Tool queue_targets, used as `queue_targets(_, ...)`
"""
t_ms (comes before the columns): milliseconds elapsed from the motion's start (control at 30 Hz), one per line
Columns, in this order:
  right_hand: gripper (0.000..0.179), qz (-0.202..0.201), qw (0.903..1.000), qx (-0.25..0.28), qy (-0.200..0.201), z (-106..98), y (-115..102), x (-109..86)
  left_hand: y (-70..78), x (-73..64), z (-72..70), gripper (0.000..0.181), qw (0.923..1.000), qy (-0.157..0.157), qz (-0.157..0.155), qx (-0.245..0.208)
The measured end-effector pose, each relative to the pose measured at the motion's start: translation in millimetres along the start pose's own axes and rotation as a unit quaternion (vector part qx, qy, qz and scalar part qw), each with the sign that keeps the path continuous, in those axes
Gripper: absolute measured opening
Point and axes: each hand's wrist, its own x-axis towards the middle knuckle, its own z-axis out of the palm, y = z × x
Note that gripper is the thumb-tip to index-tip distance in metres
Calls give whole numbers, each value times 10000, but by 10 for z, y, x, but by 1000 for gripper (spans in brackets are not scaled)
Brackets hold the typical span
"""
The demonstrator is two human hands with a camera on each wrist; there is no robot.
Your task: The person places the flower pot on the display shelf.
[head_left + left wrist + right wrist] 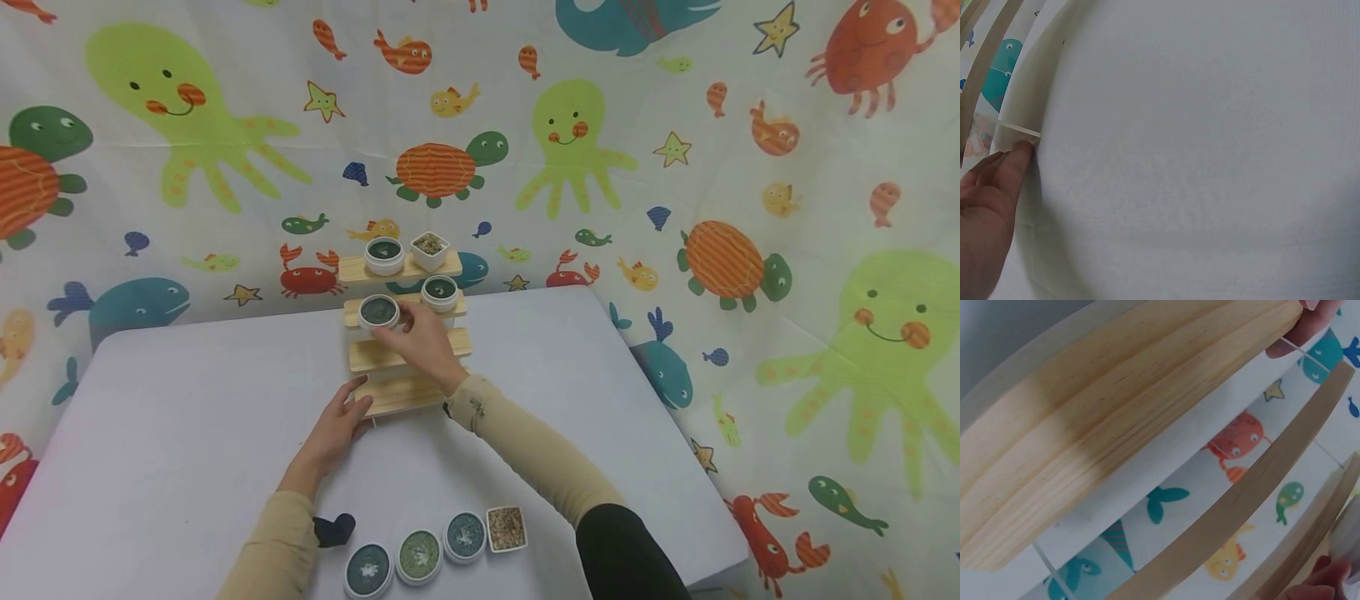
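A tiered stand (405, 395) with pale wooden planks rises from the middle of the table. My left hand (334, 427) grips the left end of its lowest plank, and in the right wrist view the thumb and fingers lie on either side of that end. With thumb and fingers, my right hand (426, 340) holds a round white dish (378, 312) of dark green stuff at the left of the second plank from the top. Right of it on that plank sits a similar round dish (439, 293). The top plank carries another round dish (384, 257) and a square dish (430, 249).
Near the table's front edge stand more round dishes: two bluish (368, 571), (465, 537) and one green (419, 556). A square dish (507, 529) of brown bits is beside them. Behind the white table (187, 433) hangs a sea-animal curtain (480, 100).
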Motion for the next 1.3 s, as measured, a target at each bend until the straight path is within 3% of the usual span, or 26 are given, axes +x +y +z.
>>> queue_targets(700, 56, 326, 9974, -322, 561, 105, -50, 89, 17, 2, 4, 61, 10000, 13, -54, -53)
queue_targets(1000, 54, 360, 9950, -659, 653, 128, -73, 93, 20, -4, 9, 62, 10000, -39, -1, -80)
queue_targets(1300, 55, 272, 9952, -573, 750, 149, -53, 102, 39, -18, 14, 62, 9999, -54, 12, -89)
